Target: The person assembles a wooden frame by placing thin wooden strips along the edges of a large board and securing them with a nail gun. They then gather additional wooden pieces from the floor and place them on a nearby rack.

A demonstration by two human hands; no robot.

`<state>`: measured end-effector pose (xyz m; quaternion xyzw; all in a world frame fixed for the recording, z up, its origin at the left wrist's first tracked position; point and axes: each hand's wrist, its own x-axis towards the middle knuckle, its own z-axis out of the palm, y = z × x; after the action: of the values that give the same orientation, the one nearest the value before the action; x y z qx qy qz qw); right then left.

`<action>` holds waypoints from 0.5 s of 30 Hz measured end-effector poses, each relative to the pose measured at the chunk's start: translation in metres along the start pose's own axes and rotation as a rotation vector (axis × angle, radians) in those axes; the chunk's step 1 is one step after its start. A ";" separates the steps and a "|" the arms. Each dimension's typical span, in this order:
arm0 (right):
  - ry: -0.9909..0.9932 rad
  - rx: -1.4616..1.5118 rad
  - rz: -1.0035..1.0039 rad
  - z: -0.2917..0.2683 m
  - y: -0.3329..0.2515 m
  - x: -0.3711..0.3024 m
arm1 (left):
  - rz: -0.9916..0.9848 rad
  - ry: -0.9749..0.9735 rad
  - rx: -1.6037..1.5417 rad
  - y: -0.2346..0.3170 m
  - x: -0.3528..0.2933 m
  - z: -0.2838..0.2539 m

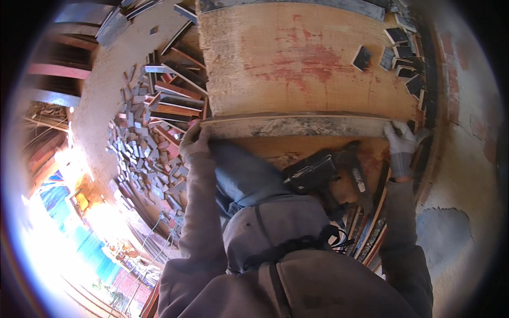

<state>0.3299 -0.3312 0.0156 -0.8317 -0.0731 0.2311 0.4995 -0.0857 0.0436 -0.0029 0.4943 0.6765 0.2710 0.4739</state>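
A long, worn wooden plank [297, 125] lies across a large plywood sheet [297, 63] stained red. My left hand [194, 142], in a dirty glove, grips the plank's left end. My right hand [401, 141], in a pale glove, holds its right end. A dark power tool [323, 172] rests just below the plank, between my arms, near my knees. Neither hand touches it.
Several small dark square offcuts [400, 53] lie on the sheet's far right. A heap of wood scraps and strips [151, 138] covers the ground on the left. Stacked board edges [371, 228] stand by my right arm, beside a brick and plaster wall [466, 132].
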 end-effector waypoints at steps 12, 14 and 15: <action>0.030 -0.014 0.005 0.012 -0.016 -0.003 | 0.782 -0.241 0.492 0.057 -0.080 0.101; 0.050 -0.035 0.001 0.015 -0.019 -0.005 | 0.860 -0.494 0.580 0.071 -0.112 0.139; 0.055 -0.040 0.008 0.016 -0.020 -0.005 | 0.902 -0.623 0.620 0.077 -0.122 0.153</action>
<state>0.3207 -0.3099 0.0282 -0.8477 -0.0608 0.2087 0.4838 0.0933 -0.0565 0.0452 0.9011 0.2788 0.0788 0.3225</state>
